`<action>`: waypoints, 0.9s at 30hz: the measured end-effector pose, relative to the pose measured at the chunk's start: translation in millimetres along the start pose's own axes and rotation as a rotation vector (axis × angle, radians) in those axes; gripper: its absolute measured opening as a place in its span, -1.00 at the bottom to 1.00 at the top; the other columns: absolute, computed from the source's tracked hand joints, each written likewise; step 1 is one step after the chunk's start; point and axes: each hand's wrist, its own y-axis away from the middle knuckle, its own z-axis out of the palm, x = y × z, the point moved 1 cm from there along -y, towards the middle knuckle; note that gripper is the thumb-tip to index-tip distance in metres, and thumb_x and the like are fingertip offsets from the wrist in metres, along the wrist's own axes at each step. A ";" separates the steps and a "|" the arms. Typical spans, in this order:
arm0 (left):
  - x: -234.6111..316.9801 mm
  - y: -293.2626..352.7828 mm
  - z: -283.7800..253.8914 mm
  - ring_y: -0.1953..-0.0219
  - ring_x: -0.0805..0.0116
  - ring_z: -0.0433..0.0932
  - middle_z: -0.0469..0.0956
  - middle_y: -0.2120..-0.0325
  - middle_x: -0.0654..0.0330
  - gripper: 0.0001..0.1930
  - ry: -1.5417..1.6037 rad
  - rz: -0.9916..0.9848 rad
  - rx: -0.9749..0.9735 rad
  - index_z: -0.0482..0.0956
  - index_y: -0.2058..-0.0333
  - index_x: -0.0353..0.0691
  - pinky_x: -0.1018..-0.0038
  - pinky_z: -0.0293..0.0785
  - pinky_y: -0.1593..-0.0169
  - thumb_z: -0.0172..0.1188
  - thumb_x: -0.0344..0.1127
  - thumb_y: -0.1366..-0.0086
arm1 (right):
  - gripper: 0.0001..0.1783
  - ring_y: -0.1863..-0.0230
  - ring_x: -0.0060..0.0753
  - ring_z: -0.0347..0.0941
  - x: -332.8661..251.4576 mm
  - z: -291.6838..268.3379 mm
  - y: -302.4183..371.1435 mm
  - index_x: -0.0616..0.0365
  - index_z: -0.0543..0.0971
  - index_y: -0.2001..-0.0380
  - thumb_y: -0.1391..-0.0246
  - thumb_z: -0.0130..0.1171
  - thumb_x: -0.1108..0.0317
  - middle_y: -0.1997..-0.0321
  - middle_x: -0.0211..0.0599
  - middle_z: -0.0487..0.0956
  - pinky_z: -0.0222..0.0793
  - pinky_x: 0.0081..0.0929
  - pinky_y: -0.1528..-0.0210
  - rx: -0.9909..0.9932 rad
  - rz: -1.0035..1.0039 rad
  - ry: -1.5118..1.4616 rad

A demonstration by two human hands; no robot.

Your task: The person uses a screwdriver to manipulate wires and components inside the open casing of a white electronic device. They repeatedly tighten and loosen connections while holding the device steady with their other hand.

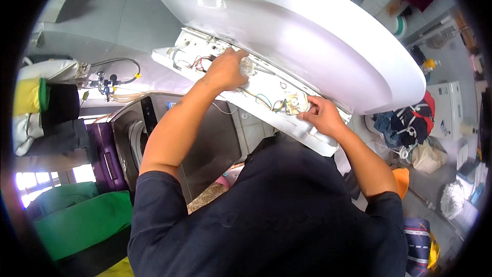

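Observation:
In front of me lies a long, shallow white panel (279, 119), its inner side up, with wires and mechanisms in it. It rests against a large, curved white appliance body (307, 31). My left hand (225, 71) reaches into the panel's middle, closed with thumb and fingers about a round pale part (247, 66). Near the panel's right end, my right hand (324, 115) pinches the edge of a cream-coloured wired timer unit (295, 103). Red, dark and green wires (199, 63) run along the panel. My left fingertips are partly hidden.
A dark grey front-loading washing machine (205, 143) stands at left, below hoses and taps (107, 81). Beside it is a purple suitcase (106, 156). Piled clothes (410, 123) and a white cabinet (445, 107) are at right. A green cloth (84, 220) lies lower left.

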 end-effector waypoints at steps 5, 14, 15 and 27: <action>-12.3 -7.6 6.5 -0.10 -0.15 0.54 0.51 -0.06 -0.13 -0.27 -0.004 0.007 0.058 0.49 -0.21 -0.28 0.17 0.48 -0.22 0.44 -0.24 -0.02 | -0.45 0.52 -0.66 0.32 15.5 3.6 -1.9 0.35 0.60 0.02 0.03 0.56 0.30 0.58 -0.49 0.48 0.27 -0.55 0.41 0.051 0.004 -0.042; -104.2 -17.4 -36.8 -0.12 -0.06 0.56 0.56 -0.06 -0.15 -0.24 -0.075 -0.241 0.193 0.53 -0.18 -0.28 0.24 0.48 -0.22 0.48 -0.14 0.04 | -0.50 0.50 -0.76 0.33 16.2 7.8 -3.2 0.36 0.59 -0.02 -0.02 0.51 0.46 0.52 -0.53 0.55 0.28 -0.63 0.37 0.026 -0.001 -0.209; -117.3 -22.1 -43.5 -0.12 -0.05 0.56 0.57 -0.05 -0.15 -0.24 -0.099 -0.296 0.185 0.54 -0.17 -0.28 0.24 0.48 -0.22 0.49 -0.14 0.05 | -0.50 0.49 -0.76 0.34 15.6 7.3 -2.9 0.36 0.58 -0.03 -0.02 0.51 0.46 0.51 -0.53 0.55 0.29 -0.63 0.36 0.019 0.003 -0.210; -205.1 -100.1 -33.4 -0.13 -0.06 0.60 0.61 -0.08 -0.15 -0.17 -0.253 -0.416 -0.016 0.54 -0.19 -0.30 0.19 0.51 -0.22 0.55 -0.10 0.10 | -0.35 0.42 -0.71 0.39 27.1 5.1 4.4 0.43 0.50 -0.13 -0.02 0.54 0.41 0.45 -0.48 0.53 0.36 -0.63 0.28 0.026 0.037 -0.153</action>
